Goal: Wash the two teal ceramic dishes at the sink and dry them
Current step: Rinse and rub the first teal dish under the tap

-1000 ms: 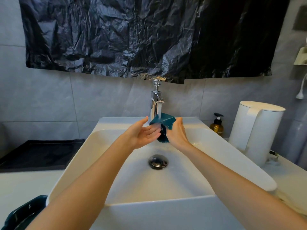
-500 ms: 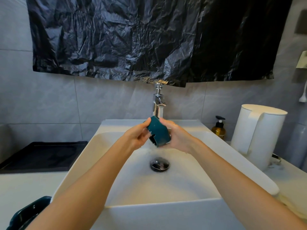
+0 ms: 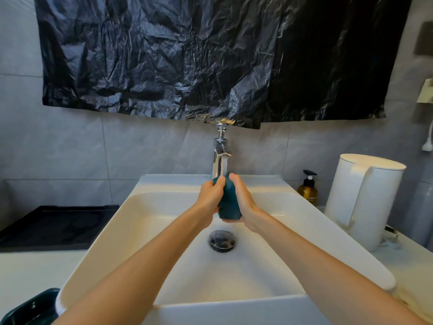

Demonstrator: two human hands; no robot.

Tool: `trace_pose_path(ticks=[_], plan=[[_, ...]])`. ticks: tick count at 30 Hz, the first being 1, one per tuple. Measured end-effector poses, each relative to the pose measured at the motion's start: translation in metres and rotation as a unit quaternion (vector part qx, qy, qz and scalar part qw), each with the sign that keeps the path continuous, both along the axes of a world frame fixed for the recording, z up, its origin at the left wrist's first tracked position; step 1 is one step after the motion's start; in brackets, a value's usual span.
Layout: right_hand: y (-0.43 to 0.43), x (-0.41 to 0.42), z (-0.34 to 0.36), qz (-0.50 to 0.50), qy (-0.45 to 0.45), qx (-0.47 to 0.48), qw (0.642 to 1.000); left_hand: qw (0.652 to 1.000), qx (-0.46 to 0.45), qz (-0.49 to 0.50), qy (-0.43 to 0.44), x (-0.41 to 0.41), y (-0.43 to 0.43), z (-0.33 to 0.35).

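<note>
Both hands squeezed 1 teal dish (image 3: pixel 229 200) under the tap (image 3: pixel 220 160). Left hand (image 3: pixel 209 197) and right hand (image 3: pixel 243 202) wrapped its sides; it stood tall between their fingers.

Your basin (image 3: pixel 145 221) lies open around the drain (image 3: pixel 222 240); the faucet (image 3: pixel 220 160) blocks mid-frame, the white kettle (image 3: pixel 365 198) crowds the right.

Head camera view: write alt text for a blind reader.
Both hands, left and right, grip a teal dish under the tap over a white sink. A second teal dish sits bottom left.
</note>
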State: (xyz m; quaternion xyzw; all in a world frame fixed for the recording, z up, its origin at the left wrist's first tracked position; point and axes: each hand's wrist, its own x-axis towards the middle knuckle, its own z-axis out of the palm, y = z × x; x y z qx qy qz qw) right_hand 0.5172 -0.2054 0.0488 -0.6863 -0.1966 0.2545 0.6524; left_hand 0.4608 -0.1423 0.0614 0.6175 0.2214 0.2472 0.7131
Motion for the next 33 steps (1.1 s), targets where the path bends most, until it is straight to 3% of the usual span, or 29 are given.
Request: trace_pose_path(ticks=[4, 7, 13, 17, 23, 26, 28, 31, 33], plan=[[-0.001, -0.007, 0.000, 0.011, -0.074, 0.050, 0.996, 0.998, -0.037, 0.040, 0.026, 0.007, 0.005, 0.010], [0.002, -0.005, -0.001, 0.010, -0.088, 0.064, 0.994, 0.999, -0.015, 0.029, 0.027, 0.006, 0.007, 0.011], [0.004, -0.005, 0.003, -0.030, 0.041, 0.053, 0.997, 0.993, 0.107, 0.014, -0.045, 0.003, -0.006, -0.002], [0.004, -0.005, 0.003, -0.030, 0.050, 0.071, 0.996, 0.995, 0.090, 0.014, -0.036, 0.006, -0.009, 0.001], [0.000, 0.000, 0.003, -0.015, -0.089, 0.098, 0.991, 0.999, -0.020, 0.014, 0.023, 0.014, 0.005, 0.014], [-0.002, 0.008, 0.001, -0.012, -0.150, 0.100, 0.983, 0.999, -0.044, -0.009, 0.006, 0.014, 0.003, 0.009], [0.000, 0.007, 0.000, -0.018, -0.105, 0.086, 0.991, 1.000, 0.017, 0.010, -0.024, 0.015, -0.003, 0.004], [0.003, 0.003, 0.003, -0.024, 0.042, 0.083, 0.995, 0.990, 0.106, 0.065, -0.069, 0.013, -0.017, -0.003], [0.004, 0.001, 0.004, -0.020, 0.077, 0.084, 0.993, 0.986, 0.136, 0.069, -0.070, 0.012, -0.020, -0.006]])
